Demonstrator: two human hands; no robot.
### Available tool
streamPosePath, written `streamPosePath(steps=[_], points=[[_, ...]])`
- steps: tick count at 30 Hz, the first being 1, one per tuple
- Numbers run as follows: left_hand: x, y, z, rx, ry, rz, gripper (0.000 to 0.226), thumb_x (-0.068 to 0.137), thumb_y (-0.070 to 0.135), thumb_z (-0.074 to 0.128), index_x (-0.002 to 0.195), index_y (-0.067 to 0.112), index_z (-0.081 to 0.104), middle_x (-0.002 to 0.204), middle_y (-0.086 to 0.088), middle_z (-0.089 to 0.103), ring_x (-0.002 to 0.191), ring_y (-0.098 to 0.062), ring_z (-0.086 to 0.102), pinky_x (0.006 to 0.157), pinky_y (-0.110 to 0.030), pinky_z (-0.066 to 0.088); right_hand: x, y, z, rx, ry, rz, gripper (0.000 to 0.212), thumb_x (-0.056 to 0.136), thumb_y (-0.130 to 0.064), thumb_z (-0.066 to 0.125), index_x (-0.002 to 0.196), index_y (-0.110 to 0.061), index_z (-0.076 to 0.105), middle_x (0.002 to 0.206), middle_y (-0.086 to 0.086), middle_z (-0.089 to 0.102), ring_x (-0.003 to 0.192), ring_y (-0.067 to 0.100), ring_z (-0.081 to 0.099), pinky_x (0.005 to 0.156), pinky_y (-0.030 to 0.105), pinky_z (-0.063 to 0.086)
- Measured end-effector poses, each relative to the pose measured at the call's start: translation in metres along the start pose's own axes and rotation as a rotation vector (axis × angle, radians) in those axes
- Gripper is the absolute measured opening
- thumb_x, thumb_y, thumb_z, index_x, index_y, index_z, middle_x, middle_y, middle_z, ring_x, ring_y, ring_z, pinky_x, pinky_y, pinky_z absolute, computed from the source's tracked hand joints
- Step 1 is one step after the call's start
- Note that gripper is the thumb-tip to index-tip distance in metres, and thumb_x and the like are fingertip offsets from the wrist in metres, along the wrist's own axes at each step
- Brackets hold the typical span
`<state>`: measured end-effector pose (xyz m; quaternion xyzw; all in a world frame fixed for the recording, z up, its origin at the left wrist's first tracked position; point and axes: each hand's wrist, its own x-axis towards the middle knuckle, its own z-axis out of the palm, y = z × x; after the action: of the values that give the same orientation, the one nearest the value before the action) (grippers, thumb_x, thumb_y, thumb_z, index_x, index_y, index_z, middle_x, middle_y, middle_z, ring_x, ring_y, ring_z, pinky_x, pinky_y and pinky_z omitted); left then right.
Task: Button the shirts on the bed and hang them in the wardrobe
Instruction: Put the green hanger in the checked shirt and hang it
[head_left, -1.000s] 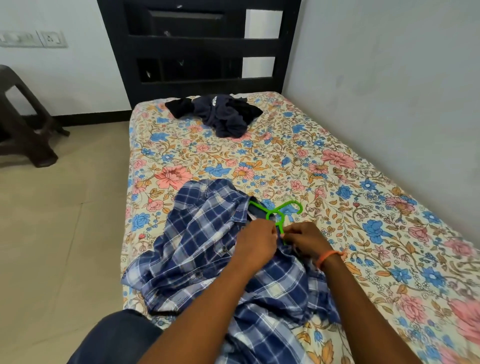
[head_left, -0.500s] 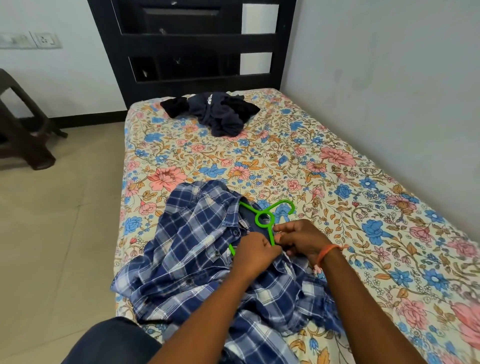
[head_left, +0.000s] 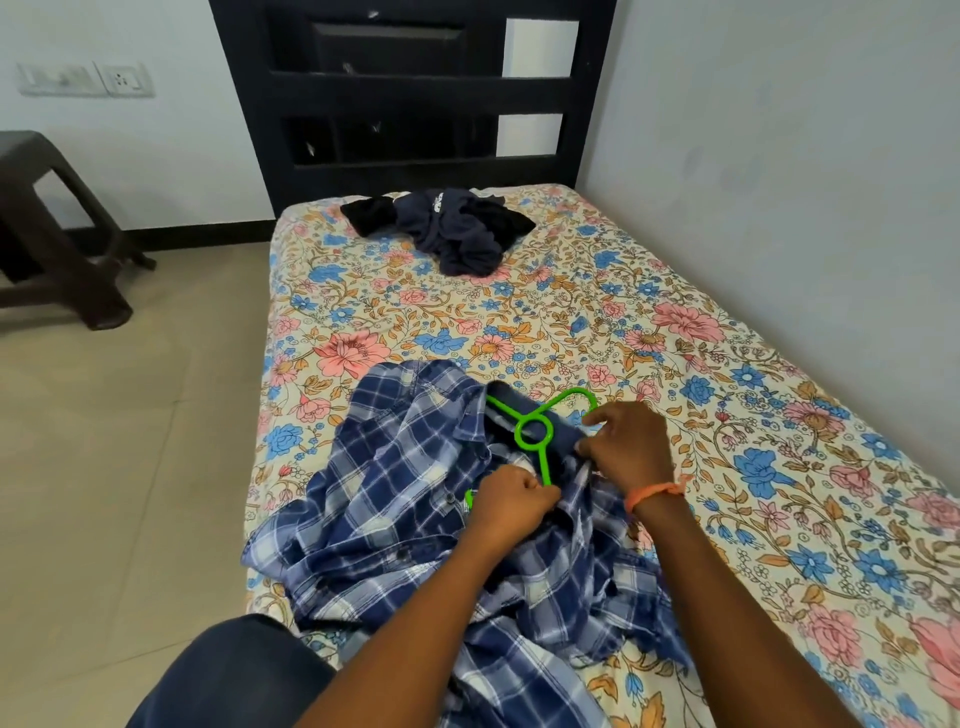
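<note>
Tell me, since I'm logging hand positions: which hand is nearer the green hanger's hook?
Right. The right hand lies just beside the green hanger's hook; the left hand is lower, by the hanger's stem.

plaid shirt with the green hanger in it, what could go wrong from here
1. The plaid shirt lies bunched, so a button may meet the wrong hole.
2. The green hanger sits skewed in the collar; lifting could drop a shoulder off.
3. Both hands, left and right, crowd the placket, hiding the alignment.

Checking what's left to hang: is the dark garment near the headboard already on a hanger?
No, the dark garment lies crumpled on the bed; the only hanger sits in the plaid shirt.
</note>
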<state>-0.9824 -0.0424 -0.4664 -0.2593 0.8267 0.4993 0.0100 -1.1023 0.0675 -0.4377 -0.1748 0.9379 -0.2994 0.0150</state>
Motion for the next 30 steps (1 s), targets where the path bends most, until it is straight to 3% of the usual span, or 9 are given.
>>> streamPosePath(steps=[5,11,15,18,21,23,26,28,30], points=[[0.001,0.002,-0.004,0.089,0.005,-0.069,0.046,0.086,0.02,0.065,0.051,0.014,0.035,0.05,-0.002,0.038,0.046,-0.017,0.036,0.046,-0.027,0.025,-0.035,-0.018,-0.002,0.071,0.309,-0.143,0.016,0.084,-0.014,0.069,0.098,-0.018,0.076,0.088,0.002,0.075,0.073,0.02,0.066,0.062,0.023,0.044],[-0.009,-0.012,-0.012,0.171,-0.045,0.106,0.025,0.092,0.004,0.056,0.068,0.003,0.062,0.077,-0.015,0.064,0.065,-0.026,0.055,0.07,-0.042,0.052,-0.05,-0.001,0.027,-0.035,-0.158,-0.161,0.027,0.088,-0.028,0.072,0.11,-0.012,0.07,0.094,0.007,0.072,0.083,0.024,0.065,0.075,0.034,0.054],[-0.023,-0.021,-0.042,0.178,0.107,0.185,0.02,0.096,0.007,0.057,0.104,0.014,0.074,0.102,0.0,0.071,0.078,-0.012,0.066,0.072,-0.027,0.055,-0.062,-0.001,0.032,0.089,-0.015,-0.139,0.026,0.09,-0.026,0.071,0.111,-0.011,0.072,0.103,0.008,0.072,0.088,0.022,0.065,0.083,0.03,0.05],[-0.029,-0.044,-0.079,0.38,0.186,0.178,0.011,0.092,0.014,0.065,0.101,0.017,0.072,0.101,0.004,0.068,0.081,-0.01,0.063,0.071,-0.025,0.048,-0.072,-0.004,0.025,0.245,0.093,-0.048,0.022,0.089,-0.023,0.071,0.109,-0.012,0.073,0.104,0.005,0.068,0.084,0.017,0.062,0.08,0.03,0.049],[-0.035,-0.073,-0.107,0.531,0.175,0.13,0.008,0.084,0.022,0.075,0.088,0.017,0.07,0.09,0.002,0.068,0.08,-0.012,0.063,0.075,-0.033,0.054,-0.089,-0.011,0.021,0.165,0.171,-0.173,0.016,0.087,-0.011,0.07,0.103,-0.015,0.072,0.1,0.001,0.064,0.084,0.016,0.061,0.076,0.023,0.047],[-0.04,-0.086,-0.123,0.398,0.194,0.073,0.004,0.084,0.016,0.074,0.083,0.018,0.071,0.084,0.004,0.069,0.076,-0.01,0.065,0.078,-0.035,0.056,-0.103,-0.025,0.022,0.155,0.085,-0.344,0.015,0.086,-0.006,0.069,0.097,-0.015,0.074,0.091,-0.006,0.062,0.079,0.007,0.058,0.076,0.02,0.045],[-0.042,-0.093,-0.132,0.288,0.282,0.054,0.013,0.088,0.013,0.068,0.079,0.023,0.07,0.08,0.008,0.069,0.074,-0.007,0.063,0.073,-0.029,0.051,-0.117,-0.044,0.039,0.1,-0.252,-0.537,0.019,0.087,-0.019,0.071,0.105,-0.016,0.073,0.096,-0.007,0.062,0.086,0.004,0.055,0.086,0.023,0.046],[-0.045,-0.09,-0.125,0.32,0.306,0.162,0.012,0.091,0.016,0.063,0.082,0.02,0.07,0.083,0.005,0.068,0.075,-0.009,0.062,0.071,-0.03,0.049,-0.118,-0.055,0.052,-0.033,-0.378,-0.561,0.028,0.087,-0.03,0.071,0.112,-0.017,0.07,0.106,-0.002,0.064,0.097,0.013,0.057,0.091,0.03,0.048],[-0.045,-0.084,-0.109,0.385,0.28,0.299,0.012,0.094,0.018,0.06,0.089,0.017,0.072,0.092,0.001,0.068,0.084,-0.015,0.061,0.076,-0.036,0.052,-0.116,-0.063,0.06,-0.177,-0.353,-0.583,0.025,0.084,-0.033,0.069,0.104,-0.018,0.07,0.1,0.001,0.064,0.095,0.02,0.06,0.081,0.036,0.051]])
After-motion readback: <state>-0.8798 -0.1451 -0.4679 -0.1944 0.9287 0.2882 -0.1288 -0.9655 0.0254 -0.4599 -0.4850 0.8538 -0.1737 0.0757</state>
